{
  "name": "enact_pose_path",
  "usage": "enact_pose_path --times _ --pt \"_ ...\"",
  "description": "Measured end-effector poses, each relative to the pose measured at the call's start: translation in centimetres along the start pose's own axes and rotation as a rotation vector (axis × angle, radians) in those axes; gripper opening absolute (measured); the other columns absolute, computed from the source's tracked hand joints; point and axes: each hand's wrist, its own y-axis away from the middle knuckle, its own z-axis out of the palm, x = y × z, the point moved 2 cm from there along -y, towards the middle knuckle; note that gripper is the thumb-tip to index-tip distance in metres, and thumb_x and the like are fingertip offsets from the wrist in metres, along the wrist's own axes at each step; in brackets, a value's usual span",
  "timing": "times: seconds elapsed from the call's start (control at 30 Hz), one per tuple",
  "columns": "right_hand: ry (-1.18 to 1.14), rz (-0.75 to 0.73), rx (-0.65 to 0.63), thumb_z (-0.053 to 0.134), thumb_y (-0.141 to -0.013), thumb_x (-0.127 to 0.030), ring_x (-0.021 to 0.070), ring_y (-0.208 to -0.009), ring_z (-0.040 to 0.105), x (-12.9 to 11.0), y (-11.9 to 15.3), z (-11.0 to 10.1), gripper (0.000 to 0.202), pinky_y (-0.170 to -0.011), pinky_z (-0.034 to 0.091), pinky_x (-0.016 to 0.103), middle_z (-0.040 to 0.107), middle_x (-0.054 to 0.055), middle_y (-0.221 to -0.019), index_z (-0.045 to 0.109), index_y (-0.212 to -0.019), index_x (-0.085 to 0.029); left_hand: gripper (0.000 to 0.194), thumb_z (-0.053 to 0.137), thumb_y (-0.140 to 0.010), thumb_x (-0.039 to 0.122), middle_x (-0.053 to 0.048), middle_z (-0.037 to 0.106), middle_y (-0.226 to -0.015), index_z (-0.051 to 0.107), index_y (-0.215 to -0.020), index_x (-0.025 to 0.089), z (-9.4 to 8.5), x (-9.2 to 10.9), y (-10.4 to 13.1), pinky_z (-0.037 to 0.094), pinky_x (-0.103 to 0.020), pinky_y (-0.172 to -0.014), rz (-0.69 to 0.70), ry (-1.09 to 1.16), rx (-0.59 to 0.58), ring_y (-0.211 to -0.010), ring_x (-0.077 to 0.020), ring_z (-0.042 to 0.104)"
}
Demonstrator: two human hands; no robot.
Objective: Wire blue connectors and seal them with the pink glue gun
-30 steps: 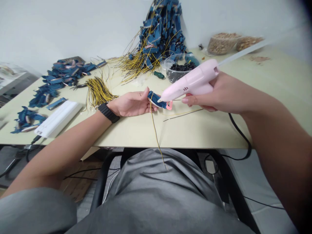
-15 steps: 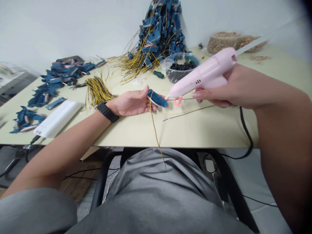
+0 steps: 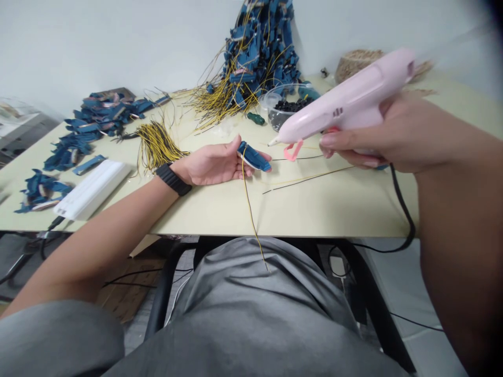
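My left hand (image 3: 220, 165), palm up over the table, holds a small blue piece (image 3: 254, 157) on its fingers, the thumb raised beside it. A yellow and black wire (image 3: 250, 209) hangs from the piece past the table edge onto the grey clothing. My right hand (image 3: 365, 137) is wrapped round the grip of a pink glue gun (image 3: 346, 94). The gun's nozzle points down and left, a little above and right of the blue piece, not touching it. Below the gun, a black and yellow wire (image 3: 306, 180) lies on the table.
A bundle of yellow and black wires (image 3: 157, 146) and blue pieces (image 3: 102, 118) lie at the left, near a white box (image 3: 92, 191). Behind stand a tall blue heap (image 3: 259, 52) and a tub of black parts (image 3: 281, 115). The gun's black cord (image 3: 406, 225) hangs at the right.
My right hand and the glue gun have moved right and up, so the nozzle is now away from the blue piece. My left hand has hardly moved.
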Motion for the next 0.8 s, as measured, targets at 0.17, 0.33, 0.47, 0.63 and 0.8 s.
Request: enact_pose_path --times 0.17,0.33,0.47,0.63,0.8 --pt "0.037 0.024 -0.106 0.099 -0.096 -0.038 0.0132 -0.045 0.047 -0.1 -0.3 0.9 0.031 -0.043 0.031 0.031 0.057 -0.002 -0.053 0.076 -0.081 -0.024 0.062 0.096 -0.109 0.063 -0.022 0.089 -0.142 0.088 -0.133 0.006 -0.6 -0.3 -0.4 0.065 -0.032 -0.099 -0.002 0.051 -0.014 -0.104 -0.0198 0.082" --pt "0.12 0.066 -0.105 0.096 -0.104 -0.033 0.0144 -0.047 0.046 -0.3 -0.3 1.2 0.034 -0.047 0.031 0.033 0.054 -0.004 -0.051 0.075 -0.079 -0.024 0.058 0.098 -0.108 0.058 -0.017 0.091 -0.128 0.087 -0.133 0.007 -0.3 -0.1 -0.6 0.066 -0.033 -0.1 -0.003 0.085 -0.041 -0.101 -0.019 0.083" --pt "0.145 0.065 -0.085 0.096 -0.104 -0.036 0.0133 -0.048 0.047 -0.2 -0.4 1.3 0.034 -0.049 0.031 0.03 0.054 -0.005 -0.05 0.077 -0.079 -0.024 0.052 0.097 -0.11 0.054 -0.017 0.092 -0.129 0.087 -0.131 0.008 -0.4 0.0 -0.6 0.066 -0.034 -0.1 -0.003 0.087 -0.046 -0.101 -0.0186 0.083" --pt "0.159 0.059 -0.085 0.094 -0.105 -0.034 0.0138 -0.051 0.048 0.0 -0.6 1.2 0.027 -0.053 0.034 0.031 0.053 -0.004 -0.053 0.08 -0.085 -0.022 0.058 0.099 -0.107 0.058 -0.018 0.091 -0.127 0.086 -0.126 0.005 -1.4 -0.5 -0.7 0.067 -0.032 -0.097 -0.006 0.065 -0.034 -0.098 -0.0194 0.083" --pt "0.162 0.028 -0.1 0.095 -0.105 -0.036 0.0121 -0.051 0.048 0.5 -0.8 0.9 0.03 -0.053 0.037 0.03 0.052 -0.006 -0.056 0.079 -0.083 -0.023 0.059 0.095 -0.109 0.062 -0.021 0.091 -0.137 0.088 -0.128 0.007 -1.1 -0.6 -0.7 0.065 -0.032 -0.097 0.038 0.044 -0.034 -0.099 -0.0188 0.081"
